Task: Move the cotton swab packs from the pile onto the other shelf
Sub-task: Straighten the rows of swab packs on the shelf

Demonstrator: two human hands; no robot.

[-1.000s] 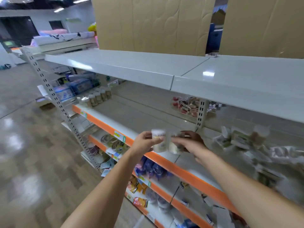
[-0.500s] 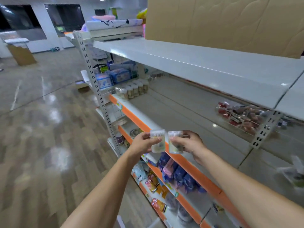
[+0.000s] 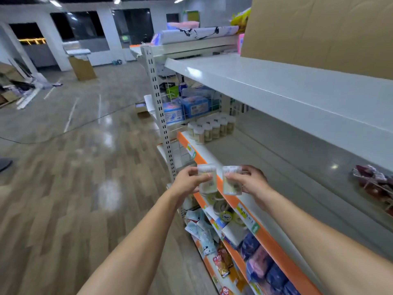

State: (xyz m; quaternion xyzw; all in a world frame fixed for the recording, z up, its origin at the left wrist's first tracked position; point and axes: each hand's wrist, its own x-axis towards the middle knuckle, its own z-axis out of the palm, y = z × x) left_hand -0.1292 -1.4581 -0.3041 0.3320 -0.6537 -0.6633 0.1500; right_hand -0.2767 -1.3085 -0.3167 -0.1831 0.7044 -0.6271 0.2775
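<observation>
From where I stand, the person carries one small clear plastic cotton swab pack in each of the two hands: the left hand [image 3: 187, 183] has thumb and fingers curled round the left-hand swab pack [image 3: 207, 181], and the right hand [image 3: 251, 181] grips the right-hand swab pack [image 3: 232, 183] the same way. The two packs are upright, just beside each other with a thin gap between, held in the air over the orange front edge of the long grey metal shelf [image 3: 276, 167].

Farther along that shelf, at its end by the white perforated upright post [image 3: 158, 116], stands a tidy cluster of white-capped clear swab tubs [image 3: 211, 128]. That looks to me like the place these two are headed.

To do it well, I would keep both packs upright and level on the way over and bring them in from the open near side of the cluster. Set each down flat on bare shelf, touching or just beside the standing tubs. Placing one hand's pack first may be safer, since a knuckle brushing the front tub could topple the row. Let go only once the base sits square.
</observation>
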